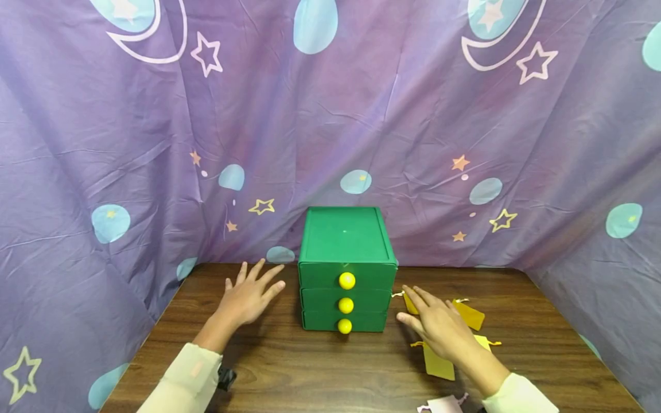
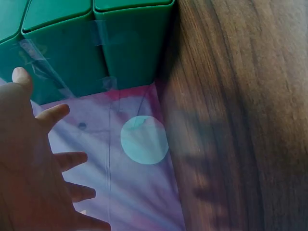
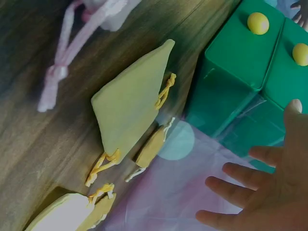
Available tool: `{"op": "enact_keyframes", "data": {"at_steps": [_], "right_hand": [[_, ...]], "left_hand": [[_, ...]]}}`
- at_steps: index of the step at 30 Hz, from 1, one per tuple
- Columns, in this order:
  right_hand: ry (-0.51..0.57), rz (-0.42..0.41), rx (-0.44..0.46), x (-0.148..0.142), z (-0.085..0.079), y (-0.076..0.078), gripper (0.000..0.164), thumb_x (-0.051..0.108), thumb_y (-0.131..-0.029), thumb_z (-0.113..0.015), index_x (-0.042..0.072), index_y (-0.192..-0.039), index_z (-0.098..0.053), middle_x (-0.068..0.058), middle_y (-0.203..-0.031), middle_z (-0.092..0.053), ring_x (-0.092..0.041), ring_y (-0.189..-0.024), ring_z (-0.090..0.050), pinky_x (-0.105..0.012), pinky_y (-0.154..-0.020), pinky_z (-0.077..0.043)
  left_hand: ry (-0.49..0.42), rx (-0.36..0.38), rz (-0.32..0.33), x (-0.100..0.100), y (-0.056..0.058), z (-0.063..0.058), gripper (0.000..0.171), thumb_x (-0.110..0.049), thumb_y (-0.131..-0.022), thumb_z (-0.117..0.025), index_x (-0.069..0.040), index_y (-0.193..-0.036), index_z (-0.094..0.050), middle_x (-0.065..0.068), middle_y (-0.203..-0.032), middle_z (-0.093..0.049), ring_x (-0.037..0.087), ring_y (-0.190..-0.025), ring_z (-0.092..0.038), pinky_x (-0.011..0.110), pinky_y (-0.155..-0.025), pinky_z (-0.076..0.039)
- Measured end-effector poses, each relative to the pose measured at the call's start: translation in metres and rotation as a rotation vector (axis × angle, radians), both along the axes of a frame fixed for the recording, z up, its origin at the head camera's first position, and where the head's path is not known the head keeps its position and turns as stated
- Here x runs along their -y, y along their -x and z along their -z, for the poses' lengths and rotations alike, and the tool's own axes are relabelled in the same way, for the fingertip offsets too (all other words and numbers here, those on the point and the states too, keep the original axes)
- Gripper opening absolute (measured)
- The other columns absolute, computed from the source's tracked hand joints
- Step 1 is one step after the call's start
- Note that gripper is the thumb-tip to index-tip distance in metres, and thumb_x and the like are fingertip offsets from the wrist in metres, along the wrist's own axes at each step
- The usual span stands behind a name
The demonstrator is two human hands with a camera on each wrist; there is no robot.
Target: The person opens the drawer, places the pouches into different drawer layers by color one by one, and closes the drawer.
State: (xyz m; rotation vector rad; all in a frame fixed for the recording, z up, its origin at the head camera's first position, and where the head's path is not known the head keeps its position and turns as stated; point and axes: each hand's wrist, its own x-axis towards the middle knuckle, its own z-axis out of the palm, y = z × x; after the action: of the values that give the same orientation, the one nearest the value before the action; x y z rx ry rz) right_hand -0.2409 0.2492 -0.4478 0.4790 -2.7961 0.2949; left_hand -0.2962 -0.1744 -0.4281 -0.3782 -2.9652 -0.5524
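A green three-drawer box (image 1: 347,235) with round yellow knobs (image 1: 347,280) stands at the back middle of the table, its drawers closed. To its left is my left hand (image 1: 249,295), fingers spread, holding nothing. My right hand (image 1: 440,326) is spread on the other side, above several drawstring pouches and partly covering them in the head view. Among them are a pale yellow pouch (image 1: 439,364), a golden pouch (image 1: 469,315) and a smaller-looking golden one (image 3: 150,147) near the box. A pink pouch (image 1: 445,405) lies at the bottom edge of the head view.
The brown wood-grain table (image 1: 279,367) ends at a purple curtain (image 1: 258,126) with moons and stars, which hangs behind and along both sides. Clear tape (image 2: 101,32) runs over the box's side. A small black object (image 1: 225,378) shows by the left sleeve.
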Motion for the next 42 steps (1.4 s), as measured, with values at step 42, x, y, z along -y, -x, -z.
{"op": "enact_keyframes", "data": {"at_steps": [42], "right_hand": [[0.005, -0.095, -0.075, 0.019, -0.011, -0.009, 0.065, 0.049, -0.102, -0.059, 0.008, -0.152, -0.051, -0.021, -0.145, -0.058, -0.041, -0.128, -0.059, -0.069, -0.106, -0.039]], "left_hand": [[-0.043, -0.023, 0.066, -0.012, 0.007, -0.018, 0.058, -0.059, -0.108, -0.032, -0.036, -0.161, -0.036, 0.010, -0.171, -0.020, 0.052, -0.153, -0.011, 0.082, -0.110, -0.014]]}}
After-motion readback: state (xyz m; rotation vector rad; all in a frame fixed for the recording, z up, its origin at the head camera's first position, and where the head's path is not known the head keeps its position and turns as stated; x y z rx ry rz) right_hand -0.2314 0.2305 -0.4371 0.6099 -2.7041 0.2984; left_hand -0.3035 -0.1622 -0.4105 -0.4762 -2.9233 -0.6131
